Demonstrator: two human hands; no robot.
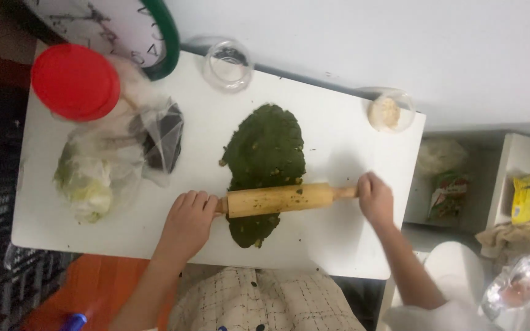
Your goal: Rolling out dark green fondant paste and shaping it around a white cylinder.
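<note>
A flattened sheet of dark green dough (265, 153) lies in the middle of a white table (338, 141). Across its near part rests a wooden rolling pin (280, 199). My left hand (188, 222) is closed over the pin's left handle. My right hand (375, 197) grips the right handle. The near end of the dough (251, 231) shows below the pin.
A jar with a red lid (76, 81) and clear plastic bags (121, 156), one with pale green contents, sit at the left. Two small glass bowls stand at the far edge, one empty (228, 64), one with pale crumbs (389, 111). A wall clock (124, 27) leans at the back. Packets fill the shelf (510, 196) on the right.
</note>
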